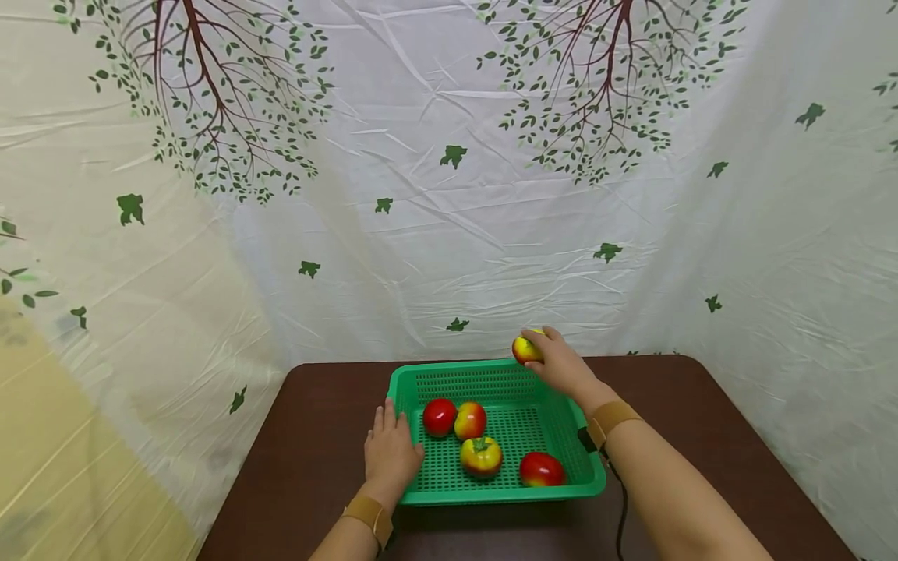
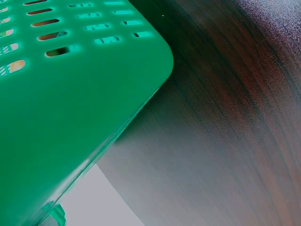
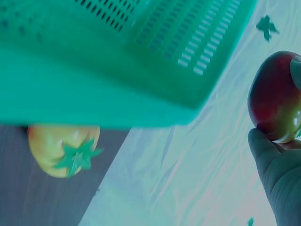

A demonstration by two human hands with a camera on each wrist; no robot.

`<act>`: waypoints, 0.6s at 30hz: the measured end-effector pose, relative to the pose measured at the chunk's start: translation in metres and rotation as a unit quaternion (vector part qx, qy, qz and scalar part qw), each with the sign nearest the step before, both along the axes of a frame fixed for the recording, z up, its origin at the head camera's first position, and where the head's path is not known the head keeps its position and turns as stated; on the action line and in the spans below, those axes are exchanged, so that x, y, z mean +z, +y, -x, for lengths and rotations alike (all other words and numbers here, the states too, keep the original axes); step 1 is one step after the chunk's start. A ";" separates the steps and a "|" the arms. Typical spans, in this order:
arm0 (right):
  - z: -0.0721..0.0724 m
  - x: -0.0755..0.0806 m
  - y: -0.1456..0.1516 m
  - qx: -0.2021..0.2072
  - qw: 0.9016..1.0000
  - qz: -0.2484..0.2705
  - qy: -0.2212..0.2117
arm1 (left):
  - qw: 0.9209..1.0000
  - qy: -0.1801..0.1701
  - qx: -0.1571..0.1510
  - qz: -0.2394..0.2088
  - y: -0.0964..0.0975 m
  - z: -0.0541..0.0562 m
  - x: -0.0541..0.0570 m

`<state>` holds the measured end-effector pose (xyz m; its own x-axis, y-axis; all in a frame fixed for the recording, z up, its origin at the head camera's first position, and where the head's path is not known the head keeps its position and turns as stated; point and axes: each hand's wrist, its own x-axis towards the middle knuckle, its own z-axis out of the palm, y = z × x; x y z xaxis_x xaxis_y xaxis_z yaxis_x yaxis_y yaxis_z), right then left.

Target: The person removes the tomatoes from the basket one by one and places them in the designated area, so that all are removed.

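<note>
A green plastic basket [image 1: 491, 496] sits on the dark table. Inside it are a red fruit [image 1: 440, 418], a red-and-yellow one [image 1: 470, 421], a yellow-red tomato [image 1: 481, 457] with a green leafy top, and a red fruit [image 1: 542, 470] near the front right. My right hand [image 1: 561, 366] grips a red-and-yellow tomato [image 1: 526, 348] above the basket's back rim; the right wrist view shows thumb and fingers around this tomato [image 3: 275, 96]. My left hand [image 1: 391, 452], fingers straight, rests along the basket's left rim. The left wrist view has only the basket's side [image 2: 70, 108] and tabletop.
Another yellow tomato [image 3: 63, 150] with a green star-shaped top lies on the table outside the basket in the right wrist view. A dark cable [image 1: 621, 514] hangs from the right wrist. White cloth [image 1: 435, 234] printed with leaves and branches surrounds the dark table [image 1: 316, 428].
</note>
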<state>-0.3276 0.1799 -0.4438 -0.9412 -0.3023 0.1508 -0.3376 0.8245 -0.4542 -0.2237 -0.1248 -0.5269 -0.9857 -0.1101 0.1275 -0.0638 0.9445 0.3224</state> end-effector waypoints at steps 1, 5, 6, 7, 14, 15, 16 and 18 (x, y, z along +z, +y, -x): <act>0.001 0.001 0.005 -0.003 1.000 0.002 0.005 | 1.000 0.001 0.000 0.000 0.000 0.000 0.000; 0.002 0.004 0.026 -0.028 1.000 0.012 0.010 | 1.000 0.002 -0.001 -0.001 0.000 0.001 0.000; 0.002 0.005 0.032 -0.035 0.999 0.012 0.011 | 1.000 0.002 -0.002 -0.001 -0.001 0.001 0.000; 0.003 0.005 0.037 -0.043 0.999 0.010 0.012 | 1.000 0.002 -0.002 -0.001 -0.001 0.001 0.000; -0.002 -0.003 0.070 -0.104 0.994 0.002 -0.025 | 1.000 0.000 -0.001 -0.003 -0.001 0.001 -0.001; -0.003 -0.006 0.074 -0.113 0.993 0.004 -0.029 | 1.000 0.001 -0.001 -0.003 -0.001 0.001 -0.001; -0.004 -0.009 0.078 -0.121 0.992 0.005 -0.033 | 1.000 0.001 -0.001 -0.003 -0.001 0.001 -0.001; -0.006 -0.015 0.087 -0.135 0.990 0.005 -0.040 | 1.000 0.003 -0.002 -0.003 -0.001 0.001 -0.001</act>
